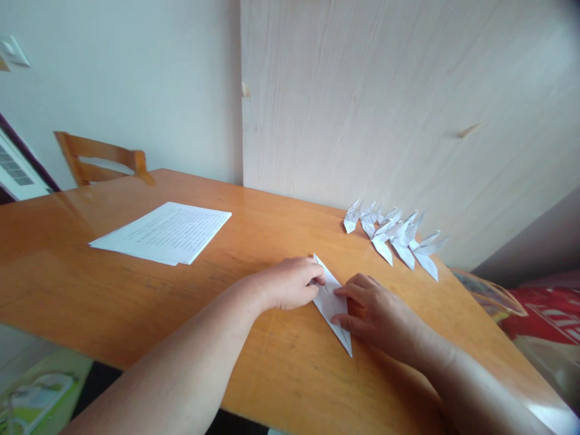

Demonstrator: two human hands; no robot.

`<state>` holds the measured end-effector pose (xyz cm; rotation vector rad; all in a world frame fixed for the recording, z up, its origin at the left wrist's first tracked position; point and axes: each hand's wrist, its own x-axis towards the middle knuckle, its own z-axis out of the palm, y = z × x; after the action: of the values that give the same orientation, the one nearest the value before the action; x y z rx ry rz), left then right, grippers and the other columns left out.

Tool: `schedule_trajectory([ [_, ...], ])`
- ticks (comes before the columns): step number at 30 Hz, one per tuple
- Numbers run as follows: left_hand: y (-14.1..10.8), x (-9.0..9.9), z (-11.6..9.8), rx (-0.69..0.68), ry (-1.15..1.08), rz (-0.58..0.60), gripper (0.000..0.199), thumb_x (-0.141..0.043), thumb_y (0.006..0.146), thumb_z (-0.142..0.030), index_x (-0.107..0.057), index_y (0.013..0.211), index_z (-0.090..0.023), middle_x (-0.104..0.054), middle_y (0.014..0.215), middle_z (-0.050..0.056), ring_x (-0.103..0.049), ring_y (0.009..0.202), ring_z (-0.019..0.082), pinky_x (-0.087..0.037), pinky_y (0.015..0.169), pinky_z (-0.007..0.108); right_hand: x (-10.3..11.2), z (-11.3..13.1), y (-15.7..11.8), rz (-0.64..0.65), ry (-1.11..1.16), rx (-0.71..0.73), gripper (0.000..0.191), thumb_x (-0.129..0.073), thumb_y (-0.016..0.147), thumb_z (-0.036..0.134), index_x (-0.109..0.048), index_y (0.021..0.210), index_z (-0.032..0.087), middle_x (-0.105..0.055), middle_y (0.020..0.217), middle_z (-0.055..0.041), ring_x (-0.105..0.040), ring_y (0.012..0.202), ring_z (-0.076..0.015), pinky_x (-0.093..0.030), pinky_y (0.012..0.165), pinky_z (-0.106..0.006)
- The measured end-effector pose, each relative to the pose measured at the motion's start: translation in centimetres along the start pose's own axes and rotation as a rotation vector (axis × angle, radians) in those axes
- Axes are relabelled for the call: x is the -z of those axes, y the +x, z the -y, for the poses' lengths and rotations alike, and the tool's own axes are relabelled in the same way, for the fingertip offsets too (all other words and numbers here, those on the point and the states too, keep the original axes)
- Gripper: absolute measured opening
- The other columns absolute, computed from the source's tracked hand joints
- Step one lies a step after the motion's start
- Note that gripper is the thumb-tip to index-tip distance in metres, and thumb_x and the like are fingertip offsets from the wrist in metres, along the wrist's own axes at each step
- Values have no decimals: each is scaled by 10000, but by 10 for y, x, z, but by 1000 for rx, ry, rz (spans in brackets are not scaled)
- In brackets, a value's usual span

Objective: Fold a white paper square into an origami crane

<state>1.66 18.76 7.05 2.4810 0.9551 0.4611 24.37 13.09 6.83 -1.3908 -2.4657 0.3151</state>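
Observation:
A white sheet of paper folded into a long, narrow diamond [333, 302] lies on the wooden table, slanting from upper left to lower right. My left hand [294, 283] grips its upper left part, fingers curled over the face and thumb at the edge. On the other side, my right hand [378, 307] holds the lower right part, with forefinger and thumb on the paper and the other fingers bent. Farther back stand several folded white paper figures [403, 241] with pointed tips, grouped near the wall.
A stack of printed sheets [163, 232] rests left on the table [181, 308]. Behind the far left corner is a wooden chair [106, 163]. A pale panel wall [362, 109] borders the table's back edge. Red bags [544, 314] lie beyond the right edge.

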Motion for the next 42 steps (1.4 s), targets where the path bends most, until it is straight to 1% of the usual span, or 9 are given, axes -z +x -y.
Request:
schedule_trajectory([
  [3, 0, 4, 1, 67, -33, -36, 220, -475, 858, -137, -662, 943, -217, -663, 971, 17, -607, 881, 171, -464, 762, 271, 1, -1, 0, 10, -3, -3, 247, -711, 855, 345, -700, 1077, 236, -613, 989, -74, -586, 887, -226, -477, 792, -372],
  [7, -1, 8, 1, 175, -27, -50, 194, -501, 832, -150, -659, 926, -214, -679, 889, 9, -605, 774, 163, -436, 645, 257, 0, -3, 0, 18, 19, -4, 274, -718, 853, 376, -700, 1090, 240, -617, 986, -75, -595, 863, -222, -487, 775, -371],
  [9, -2, 7, 1, 188, -32, -51, 184, -518, 822, -155, -662, 922, -212, -676, 867, 9, -601, 750, 159, -425, 622, 250, -1, -5, 0, 17, 32, -5, 288, -721, 851, 383, -698, 1099, 241, -621, 987, -75, -597, 852, -219, -490, 769, -371],
  [14, -1, 0, 3, 97, -58, -15, 210, -541, 774, -115, -681, 898, -210, -654, 871, 7, -590, 742, 146, -428, 619, 233, -1, -4, 0, 13, 30, 1, 282, -718, 855, 378, -691, 1103, 246, -622, 983, -71, -595, 847, -216, -487, 763, -364],
  [18, 0, -5, 2, 20, -46, 13, 172, -594, 763, -127, -705, 873, -200, -647, 915, 23, -598, 777, 152, -446, 653, 234, 1, 1, 0, 18, 13, -21, 222, -702, 864, 351, -694, 1060, 246, -616, 966, -60, -593, 838, -209, -476, 749, -350],
  [25, 0, -8, 2, -13, -12, -2, 204, -563, 749, -101, -707, 859, -196, -646, 930, 36, -608, 800, 163, -467, 697, 247, 5, 2, 2, -10, 64, -25, 133, -589, 938, 287, -698, 997, 238, -635, 937, -49, -605, 830, -197, -465, 736, -327],
  [31, -1, -9, 3, -33, -4, -7, 216, -557, 783, -111, -707, 907, -205, -646, 961, 39, -616, 824, 169, -484, 737, 261, 4, -4, 2, -88, 68, -48, 216, -511, 928, 147, -699, 1000, 226, -656, 952, -50, -626, 855, -195, -469, 736, -313],
  [37, -1, -9, 5, -37, 11, -13, 210, -546, 797, -124, -700, 917, -201, -643, 988, 43, -618, 868, 179, -485, 779, 274, 3, -3, 3, -79, 76, -25, 297, -497, 910, 92, -717, 1039, 244, -661, 945, -46, -631, 873, -191, -481, 760, -304],
  [42, -4, -3, 1, -7, 41, 36, 260, -546, 732, -100, -657, 937, -216, -626, 994, 31, -590, 820, 174, -464, 681, 259, 1, -4, 4, -65, 24, -30, 272, -490, 913, 96, -722, 982, 221, -660, 940, -64, -618, 884, -205, -488, 794, -321],
])
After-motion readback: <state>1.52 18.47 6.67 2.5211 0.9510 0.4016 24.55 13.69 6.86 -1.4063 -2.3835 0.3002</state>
